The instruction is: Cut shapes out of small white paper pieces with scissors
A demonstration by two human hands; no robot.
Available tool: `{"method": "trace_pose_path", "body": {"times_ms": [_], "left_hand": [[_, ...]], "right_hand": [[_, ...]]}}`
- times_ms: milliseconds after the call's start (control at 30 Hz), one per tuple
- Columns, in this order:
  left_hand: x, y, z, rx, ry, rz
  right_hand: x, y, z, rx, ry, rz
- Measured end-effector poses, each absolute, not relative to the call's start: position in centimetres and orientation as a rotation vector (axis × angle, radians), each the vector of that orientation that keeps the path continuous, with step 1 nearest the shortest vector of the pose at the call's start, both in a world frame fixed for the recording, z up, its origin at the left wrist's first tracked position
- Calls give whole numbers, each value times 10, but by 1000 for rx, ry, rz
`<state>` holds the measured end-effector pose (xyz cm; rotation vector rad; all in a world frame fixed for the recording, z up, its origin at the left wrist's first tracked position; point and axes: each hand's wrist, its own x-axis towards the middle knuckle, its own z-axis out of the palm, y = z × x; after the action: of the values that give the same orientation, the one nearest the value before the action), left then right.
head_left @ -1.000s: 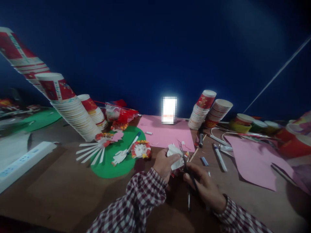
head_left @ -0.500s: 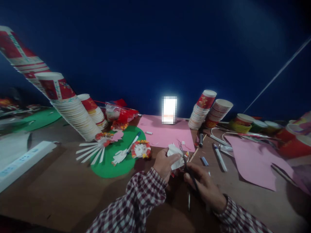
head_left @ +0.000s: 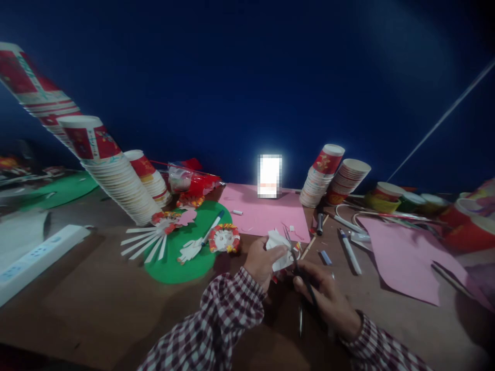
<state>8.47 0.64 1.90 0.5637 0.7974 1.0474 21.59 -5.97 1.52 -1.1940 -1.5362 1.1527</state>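
My left hand (head_left: 261, 260) is closed round a small white piece of paper cup (head_left: 279, 249), held just above the brown table. My right hand (head_left: 325, 296) grips black-handled scissors (head_left: 297, 262), whose blades point up into the white piece. Both sleeves are red-and-white check. Small red and white scraps lie on the table right under the hands.
Leaning stacks of red-and-white paper cups (head_left: 116, 180) stand left; two shorter stacks (head_left: 335, 176) stand at the back right. A green sheet (head_left: 176, 260) bears cut cup figures. Pink sheets (head_left: 406, 257), markers (head_left: 350, 251), a white power strip (head_left: 34, 260) and a glowing phone (head_left: 269, 175) lie around.
Almost nothing moves. The scissors shift slightly against the white piece, and both hands stay in place.
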Motion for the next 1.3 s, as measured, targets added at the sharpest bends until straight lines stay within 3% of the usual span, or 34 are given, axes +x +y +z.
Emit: {"method": "trace_pose_path", "body": {"times_ms": [1300], "left_hand": [[81, 10, 13, 640, 838, 978]], "right_hand": [[219, -61, 11, -1152, -1537, 1180]]}}
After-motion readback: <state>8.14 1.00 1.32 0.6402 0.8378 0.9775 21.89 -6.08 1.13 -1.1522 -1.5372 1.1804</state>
